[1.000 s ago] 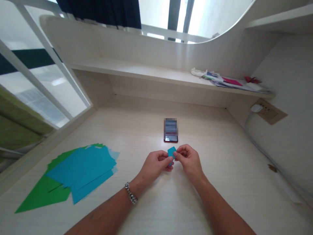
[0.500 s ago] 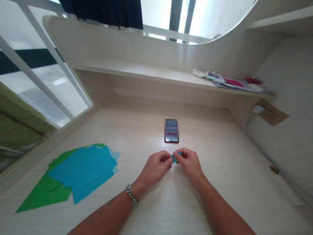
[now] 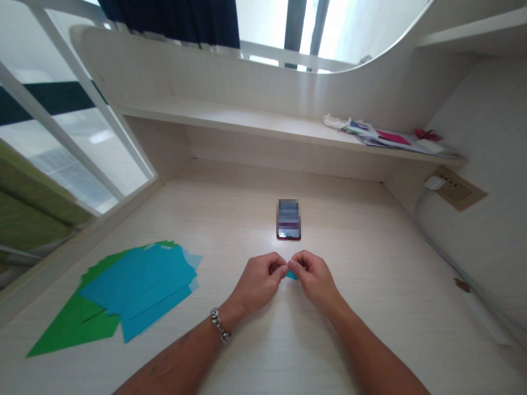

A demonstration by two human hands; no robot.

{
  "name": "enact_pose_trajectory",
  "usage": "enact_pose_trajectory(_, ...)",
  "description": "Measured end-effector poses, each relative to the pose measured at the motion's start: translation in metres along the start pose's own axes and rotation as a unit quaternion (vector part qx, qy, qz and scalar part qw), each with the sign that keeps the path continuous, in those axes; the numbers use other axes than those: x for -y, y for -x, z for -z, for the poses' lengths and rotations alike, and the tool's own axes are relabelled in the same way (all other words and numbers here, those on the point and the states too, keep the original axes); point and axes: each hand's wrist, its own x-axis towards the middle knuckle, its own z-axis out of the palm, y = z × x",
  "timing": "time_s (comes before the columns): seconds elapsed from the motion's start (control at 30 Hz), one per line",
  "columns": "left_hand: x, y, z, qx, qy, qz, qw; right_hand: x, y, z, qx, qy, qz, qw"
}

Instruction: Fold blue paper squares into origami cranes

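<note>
A small piece of blue paper (image 3: 291, 275) shows between my two hands, above the desk just in front of the phone. My left hand (image 3: 265, 276), with a chain bracelet (image 3: 220, 326) at the wrist, pinches the paper from the left, thumb against fingertips. From the right, my right hand (image 3: 313, 274) grips it in the same way, and the fingertips of both hands nearly meet. Most of the paper is covered by the fingers, so its folds cannot be made out. The phone (image 3: 289, 219) lies flat beyond the hands, its screen blurred.
Blue paper sheets (image 3: 144, 280) overlap green paper (image 3: 69, 326) on the desk's left. A shelf (image 3: 230, 118) runs along the back, with papers (image 3: 391, 137) at its right. On the right wall, a cable (image 3: 436, 249) hangs from a socket (image 3: 461, 189).
The blue paper has turned between my fingers and now shows below the fingertips rather than above the right thumb. Both hands have shifted very slightly; the phone and sheets stay put.
</note>
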Motion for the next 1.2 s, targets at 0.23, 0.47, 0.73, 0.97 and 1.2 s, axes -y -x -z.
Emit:
enact_pose_trajectory(0.23,-0.006,0.0,0.005,-0.012,-0.026,-0.025,0.999,0.006,0.003,0.0,0.019,0.01,0.019,1.0)
enact_pose_trajectory(0.47,0.002,-0.002,0.0,0.019,0.076,0.026,0.997,0.002,0.002,0.001,-0.04,-0.001,0.018,0.999)
enact_pose_trajectory(0.73,0.003,-0.007,0.004,-0.022,0.153,0.057,0.986,-0.006,-0.002,0.0,0.031,-0.111,-0.041,0.992)
enact_pose_trajectory(0.97,0.007,-0.008,0.001,0.009,0.159,0.062,0.985,-0.003,-0.003,0.004,0.024,-0.117,-0.043,0.992)
enact_pose_trajectory(1.2,0.007,-0.008,0.002,0.001,0.158,0.047,0.986,-0.005,-0.003,0.001,0.059,-0.125,-0.049,0.989)
